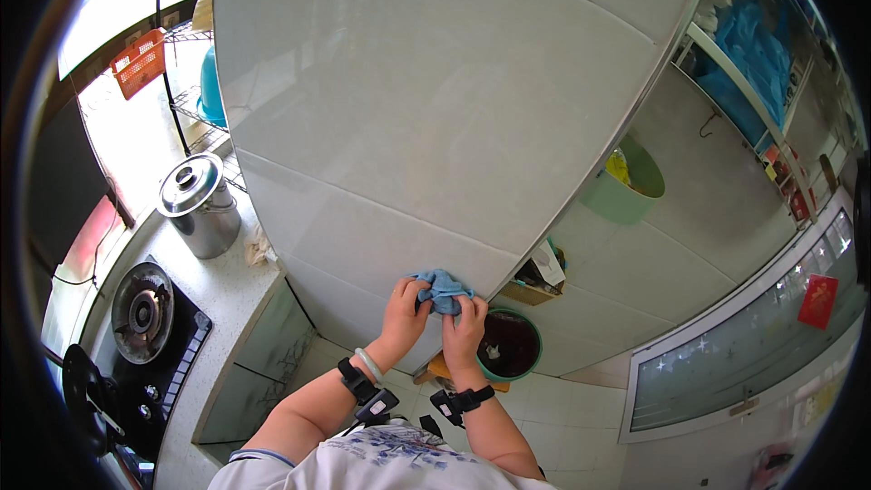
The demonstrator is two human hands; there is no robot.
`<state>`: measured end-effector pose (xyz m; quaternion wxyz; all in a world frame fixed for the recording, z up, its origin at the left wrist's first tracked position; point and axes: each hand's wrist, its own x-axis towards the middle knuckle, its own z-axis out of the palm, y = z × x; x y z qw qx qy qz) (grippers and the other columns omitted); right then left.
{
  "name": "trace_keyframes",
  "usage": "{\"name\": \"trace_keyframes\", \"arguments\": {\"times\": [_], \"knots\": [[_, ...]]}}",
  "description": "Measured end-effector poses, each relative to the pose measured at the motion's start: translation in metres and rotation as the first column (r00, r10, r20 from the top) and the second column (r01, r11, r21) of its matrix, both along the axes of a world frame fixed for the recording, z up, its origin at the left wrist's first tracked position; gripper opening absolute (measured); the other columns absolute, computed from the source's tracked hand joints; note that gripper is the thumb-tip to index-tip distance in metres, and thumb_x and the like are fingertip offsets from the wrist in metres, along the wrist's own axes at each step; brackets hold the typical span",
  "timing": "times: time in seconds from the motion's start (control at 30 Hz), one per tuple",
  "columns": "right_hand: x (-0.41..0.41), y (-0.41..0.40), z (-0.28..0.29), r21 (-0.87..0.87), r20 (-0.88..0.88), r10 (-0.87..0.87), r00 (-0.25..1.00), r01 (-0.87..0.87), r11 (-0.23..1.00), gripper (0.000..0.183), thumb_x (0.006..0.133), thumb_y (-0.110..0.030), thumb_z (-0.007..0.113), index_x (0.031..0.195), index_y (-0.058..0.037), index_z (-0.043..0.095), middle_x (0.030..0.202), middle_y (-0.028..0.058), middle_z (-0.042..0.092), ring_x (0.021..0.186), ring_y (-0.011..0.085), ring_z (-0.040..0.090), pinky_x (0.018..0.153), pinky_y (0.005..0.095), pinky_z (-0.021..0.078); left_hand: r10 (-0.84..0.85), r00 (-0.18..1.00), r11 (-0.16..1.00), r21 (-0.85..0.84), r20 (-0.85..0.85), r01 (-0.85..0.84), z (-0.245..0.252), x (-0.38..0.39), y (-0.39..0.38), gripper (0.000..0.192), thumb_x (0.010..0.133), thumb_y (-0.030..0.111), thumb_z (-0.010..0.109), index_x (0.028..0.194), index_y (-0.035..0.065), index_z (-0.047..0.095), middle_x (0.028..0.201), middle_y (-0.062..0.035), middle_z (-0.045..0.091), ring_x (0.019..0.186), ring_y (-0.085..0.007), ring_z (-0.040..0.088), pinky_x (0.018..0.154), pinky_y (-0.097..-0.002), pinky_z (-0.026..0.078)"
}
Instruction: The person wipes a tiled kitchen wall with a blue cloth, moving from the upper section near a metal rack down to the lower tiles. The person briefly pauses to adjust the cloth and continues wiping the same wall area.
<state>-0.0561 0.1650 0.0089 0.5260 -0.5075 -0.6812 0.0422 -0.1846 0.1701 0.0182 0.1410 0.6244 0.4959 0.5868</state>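
Note:
A crumpled blue cloth [442, 290] is held between both hands, low in front of a grey tiled wall [422, 102]. My left hand [403, 313] grips the cloth's left side with bent fingers. On its lower right side, my right hand [465, 328] has its fingertips closed on the fabric. Both wrists wear black straps with small devices, and a pale bangle [369, 365] sits on the left wrist. Whether the cloth touches the tiles cannot be told for sure.
To the left, a counter [224, 299] bears a lidded steel pot [201, 207] and a gas stove [143, 313]. Right of the wall's metal-trimmed edge are a dark-filled green bucket [509, 372], a basket [534, 294], a green bin [622, 201] and a glazed door [735, 347].

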Motion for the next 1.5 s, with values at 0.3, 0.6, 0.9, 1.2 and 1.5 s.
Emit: {"name": "trace_keyframes", "arguments": {"times": [0.3,0.6,0.9,1.2,1.5], "knots": [[0.022,-0.017,0.072,0.163,-0.053,0.023,0.998,-0.015,0.987,0.05,0.082,0.007,0.061,0.13,-0.0034,0.055,0.124,0.0169,0.049,0.112,0.0333,0.053,0.091,0.0385,0.0471,-0.077,0.997,0.971,0.227,0.028,0.068,0.084,0.029,-0.016,0.045,0.081,0.001,0.071,0.124,0.0073,0.058,0.115,-0.0181,0.055,0.1,-0.0361,0.059,0.084,-0.0385,0.051],[0.043,0.004,0.102,0.265,-0.038,0.007,0.999,0.004,0.964,0.047,0.082,0.008,0.061,0.126,-0.0046,0.058,0.12,0.0161,0.047,0.105,0.0326,0.054,0.09,0.0407,0.0459,-0.052,0.999,0.95,0.308,-0.001,0.05,0.101,0.052,0.013,0.04,0.076,-0.001,0.072,0.115,0.0069,0.064,0.111,-0.0163,0.056,0.097,-0.0351,0.058,0.082,-0.0391,0.05],[0.051,0.0,0.002,0.098,-0.01,0.009,1.0,-0.008,0.995,0.044,0.079,0.006,0.065,0.119,-0.0087,0.058,0.115,0.0167,0.05,0.099,0.036,0.057,0.082,0.0421,0.0498,-0.037,0.997,0.997,0.07,-0.065,0.041,0.001,0.051,0.002,0.035,0.073,-0.007,0.068,0.105,0.0048,0.061,0.108,-0.0158,0.055,0.097,-0.0358,0.057,0.08,-0.0397,0.05],[0.059,-0.017,-0.011,-0.035,-0.07,0.067,0.995,-0.07,0.997,0.034,0.082,0.003,0.061,0.115,-0.0046,0.057,0.122,0.0185,0.05,0.11,0.0384,0.051,0.091,0.0452,0.0458,-0.002,0.999,0.998,-0.069,-0.043,-0.001,-0.009,0.058,-0.024,0.035,0.076,-0.001,0.072,0.108,0.0077,0.062,0.111,-0.0161,0.055,0.098,-0.037,0.057,0.081,-0.0416,0.05],[0.068,-0.007,0.091,0.183,-0.186,0.213,0.959,-0.179,0.967,0.044,0.089,0.0,0.055,0.132,-0.0012,0.048,0.145,0.0225,0.04,0.132,0.0387,0.042,0.108,0.0452,0.0348,-0.084,0.995,0.959,0.277,0.059,0.065,0.092,0.072,-0.024,0.039,0.08,-0.006,0.071,0.117,0.0043,0.063,0.126,-0.0174,0.046,0.107,-0.0332,0.056,0.088,-0.0386,0.053]]}}
